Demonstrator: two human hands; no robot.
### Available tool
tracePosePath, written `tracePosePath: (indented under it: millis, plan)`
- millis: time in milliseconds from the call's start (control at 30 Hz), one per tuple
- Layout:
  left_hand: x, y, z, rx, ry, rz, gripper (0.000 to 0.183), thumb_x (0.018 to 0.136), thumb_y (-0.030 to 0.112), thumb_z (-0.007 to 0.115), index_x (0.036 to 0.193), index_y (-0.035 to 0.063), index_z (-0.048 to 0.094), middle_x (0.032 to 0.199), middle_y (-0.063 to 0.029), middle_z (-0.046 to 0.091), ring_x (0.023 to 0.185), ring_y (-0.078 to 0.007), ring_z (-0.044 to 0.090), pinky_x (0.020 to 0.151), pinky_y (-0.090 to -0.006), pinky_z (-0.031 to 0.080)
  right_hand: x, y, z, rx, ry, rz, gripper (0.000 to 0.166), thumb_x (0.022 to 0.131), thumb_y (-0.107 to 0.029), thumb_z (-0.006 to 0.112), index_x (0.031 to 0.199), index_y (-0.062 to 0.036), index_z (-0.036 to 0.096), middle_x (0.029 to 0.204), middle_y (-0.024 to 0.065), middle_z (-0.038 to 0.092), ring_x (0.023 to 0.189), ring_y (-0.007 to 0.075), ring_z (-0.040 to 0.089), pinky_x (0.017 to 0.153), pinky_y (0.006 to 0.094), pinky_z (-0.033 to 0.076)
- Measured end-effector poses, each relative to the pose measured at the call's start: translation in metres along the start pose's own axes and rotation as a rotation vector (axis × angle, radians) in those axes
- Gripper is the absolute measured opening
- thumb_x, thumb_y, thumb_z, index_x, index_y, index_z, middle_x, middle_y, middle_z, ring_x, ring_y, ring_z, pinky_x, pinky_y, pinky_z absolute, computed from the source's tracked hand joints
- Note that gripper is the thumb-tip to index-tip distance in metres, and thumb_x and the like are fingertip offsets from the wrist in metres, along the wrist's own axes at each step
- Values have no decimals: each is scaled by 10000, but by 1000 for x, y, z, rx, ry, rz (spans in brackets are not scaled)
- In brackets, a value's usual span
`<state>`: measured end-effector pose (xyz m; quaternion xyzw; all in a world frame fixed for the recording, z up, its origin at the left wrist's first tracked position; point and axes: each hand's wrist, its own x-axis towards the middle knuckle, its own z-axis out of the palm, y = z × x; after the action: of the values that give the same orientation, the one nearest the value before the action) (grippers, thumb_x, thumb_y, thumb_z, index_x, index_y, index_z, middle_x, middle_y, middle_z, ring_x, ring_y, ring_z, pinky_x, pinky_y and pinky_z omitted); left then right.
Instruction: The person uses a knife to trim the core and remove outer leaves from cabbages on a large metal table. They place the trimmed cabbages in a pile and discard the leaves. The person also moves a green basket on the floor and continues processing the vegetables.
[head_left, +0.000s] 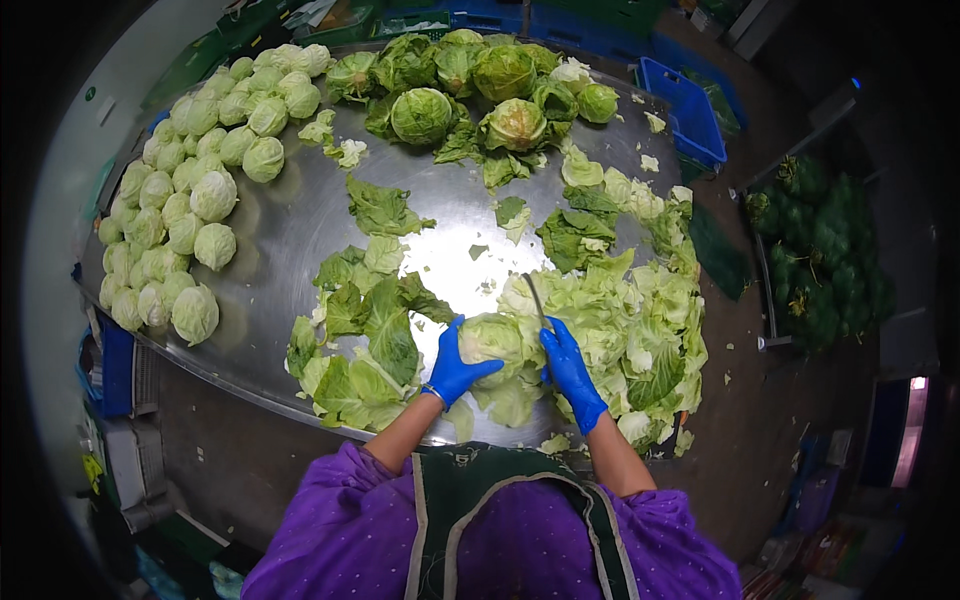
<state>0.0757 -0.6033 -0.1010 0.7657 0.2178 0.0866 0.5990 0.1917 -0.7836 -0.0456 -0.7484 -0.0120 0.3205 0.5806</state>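
Both hands wear blue gloves. My left hand (462, 369) grips the near left side of a pale green cabbage head (491, 345), which rests on the metal table in front of me. In my right hand (568, 367) is a knife (535, 296), its thin dark blade pointing up and away, just right of that cabbage; the handle is hidden in my fist. Loose cabbage leaves (390, 330) lie left of my left hand. A thick heap of pale leaves (622, 322) spreads to the right of my right hand.
Pale cabbage heads (214, 195) are massed along the left of the steel table (292, 202). Darker, leafy cabbages (421, 116) stand at the far edge. A blue crate (682, 112) is beyond the far right corner; green net sacks (817, 255) rest on a cart at right.
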Motion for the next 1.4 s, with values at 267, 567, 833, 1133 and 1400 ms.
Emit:
tracePosePath:
  millis: [267, 567, 833, 1133, 1400]
  plan:
    - [-6, 21, 11, 355, -123, 295, 1189, 523, 468, 841, 1400, -3, 190, 1350, -230, 326, 1242, -374, 342, 1046, -441, 294, -24, -35, 8, -425, 26, -323, 798, 772, -304, 728, 1409, -82, 301, 1271, 189, 513, 1138, 255, 519, 945, 350, 420]
    - [-13, -22, 18, -100, -88, -12, 1179, 501, 424, 878, 1369, -37, 226, 1301, -215, 380, 1205, -319, 411, 1011, -389, 361, 8, 23, 21, -399, 108, -313, 429, 812, -284, 678, 1098, 23, 589, 1048, 202, 615, 930, 304, 612, 811, 354, 478]
    - [1, 7, 3, 102, -224, 42, 1116, 492, 457, 867, 1345, -6, 316, 1279, -220, 410, 1191, -336, 424, 1008, -405, 360, 45, 70, -6, -358, 260, -182, 219, 836, -215, 639, 859, -2, 598, 722, 113, 652, 657, 244, 610, 593, 374, 472]
    - [7, 14, -17, 349, -203, 174, 1098, 462, 467, 870, 1300, -14, 348, 1204, -220, 456, 1126, -356, 459, 965, -415, 384, -21, -11, -6, -447, -270, -209, 608, 901, -298, 548, 1414, -82, 304, 1387, 202, 397, 1208, 280, 474, 997, 329, 366]
    - [23, 12, -21, 335, -305, 246, 1060, 476, 407, 884, 1296, 2, 349, 1212, -202, 450, 1146, -333, 452, 980, -405, 374, 18, 2, 3, -275, -40, -161, 402, 932, -290, 476, 1250, -45, 489, 1114, 210, 596, 1005, 267, 580, 876, 341, 439]
